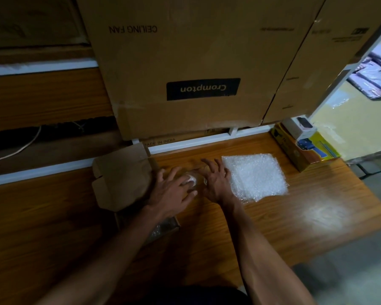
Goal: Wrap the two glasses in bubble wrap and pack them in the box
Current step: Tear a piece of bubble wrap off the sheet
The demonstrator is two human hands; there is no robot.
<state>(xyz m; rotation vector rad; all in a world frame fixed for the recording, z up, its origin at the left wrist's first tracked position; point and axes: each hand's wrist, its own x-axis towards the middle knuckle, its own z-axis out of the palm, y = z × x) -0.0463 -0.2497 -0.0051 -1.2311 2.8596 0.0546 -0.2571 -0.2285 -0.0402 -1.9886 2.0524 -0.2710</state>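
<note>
A clear glass [191, 181] with a white patch lies on the wooden table [273, 227], hard to make out in the dim light. My left hand [174, 191] closes over it from the left. My right hand [216, 183] grips it from the right with fingers spread. A sheet of bubble wrap [256, 177] lies flat just right of my right hand. The small cardboard box [121, 181] stands open to the left, its lid flap raised. Under my left forearm, a bubble-wrapped bundle [163, 227] shows inside the box, mostly hidden.
Large cardboard cartons [185, 62] stand stacked against the back of the table. A yellow and blue product box [306, 150] with a small white box [299, 127] on top sits at the back right. The table's right edge drops to the floor [350, 271].
</note>
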